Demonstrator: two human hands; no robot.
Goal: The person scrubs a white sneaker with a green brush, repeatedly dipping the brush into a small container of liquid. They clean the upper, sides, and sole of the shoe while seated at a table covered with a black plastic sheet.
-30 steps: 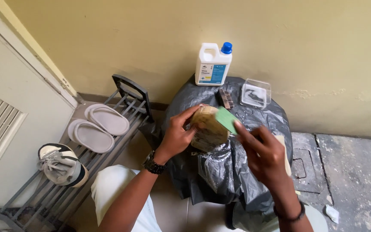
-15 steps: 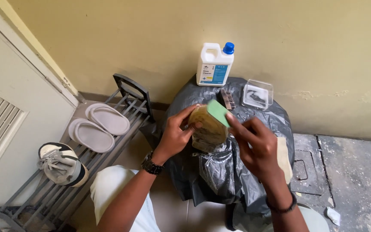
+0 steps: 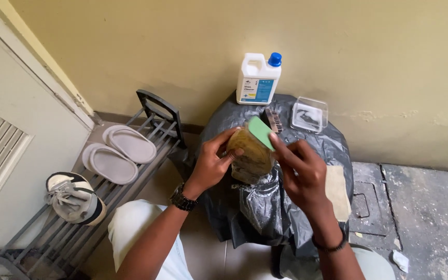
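The left hand (image 3: 211, 161) grips a tan shoe (image 3: 251, 153), sole up, above the black plastic-covered table (image 3: 333, 148), fingers curled round its side. The right hand (image 3: 299, 171) pinches a green rectangular sponge (image 3: 261, 132) against the sole. A white jug with blue cap (image 3: 258, 79) stands at the table's far edge beside a clear plastic box (image 3: 310, 114).
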